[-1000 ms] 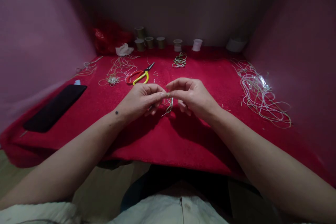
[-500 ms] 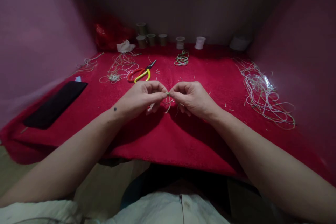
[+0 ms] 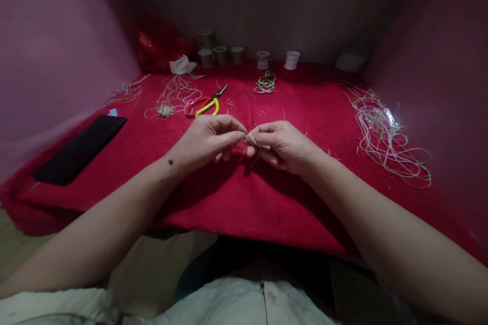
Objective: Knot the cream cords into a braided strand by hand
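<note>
Over the red cloth, my left hand (image 3: pixel 213 137) pinches a thin pale green cord (image 3: pixel 251 139) between thumb and forefinger. My right hand (image 3: pixel 280 143) grips the same cord close by, its fingertips almost touching the left ones. A short piece of cord crosses the right fingers and a loose end hangs below them. How the strands run between the fingertips is too small to tell. Just beyond my left hand lie scissors (image 3: pixel 208 103) with one red and one yellow handle, blades pointing away to the right.
Several thread spools (image 3: pixel 237 55) stand along the back wall. A coiled cord bundle (image 3: pixel 265 83) lies before them. Tangled cords (image 3: pixel 385 137) spread at the right, more cords (image 3: pixel 179 91) at the left. A black phone-like slab (image 3: pixel 82 150) rests on the red cloth (image 3: pixel 229 203) at left.
The cord end that hung between my hands now lies across my right fingers. My right fingers have curled further in and turned around the cord; my left hand keeps its pinch.
</note>
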Demonstrator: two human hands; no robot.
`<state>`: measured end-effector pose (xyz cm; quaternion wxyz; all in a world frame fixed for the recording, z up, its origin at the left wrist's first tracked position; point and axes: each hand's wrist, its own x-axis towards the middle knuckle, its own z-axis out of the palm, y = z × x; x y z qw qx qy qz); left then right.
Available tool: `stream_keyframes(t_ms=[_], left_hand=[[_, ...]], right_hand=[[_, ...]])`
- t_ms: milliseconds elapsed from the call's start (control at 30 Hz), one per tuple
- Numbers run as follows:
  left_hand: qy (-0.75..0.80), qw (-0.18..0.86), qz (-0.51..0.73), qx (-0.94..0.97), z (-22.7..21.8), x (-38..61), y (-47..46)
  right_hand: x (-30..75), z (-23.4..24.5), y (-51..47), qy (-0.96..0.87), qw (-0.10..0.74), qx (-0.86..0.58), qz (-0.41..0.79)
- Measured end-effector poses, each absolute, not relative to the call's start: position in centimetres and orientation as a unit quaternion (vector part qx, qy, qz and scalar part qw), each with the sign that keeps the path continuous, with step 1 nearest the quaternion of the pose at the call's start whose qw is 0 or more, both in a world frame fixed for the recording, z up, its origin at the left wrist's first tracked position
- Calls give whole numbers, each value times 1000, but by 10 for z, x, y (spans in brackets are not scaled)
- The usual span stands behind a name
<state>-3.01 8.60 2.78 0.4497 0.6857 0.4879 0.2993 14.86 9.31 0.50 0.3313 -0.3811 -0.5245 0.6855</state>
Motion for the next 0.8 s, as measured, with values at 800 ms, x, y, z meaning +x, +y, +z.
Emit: stream_keyframes(t_ms=[800], left_hand=[[473, 559, 315, 603, 26, -30, 86]], right_hand=[[147, 6, 91, -489, 329, -358, 724]])
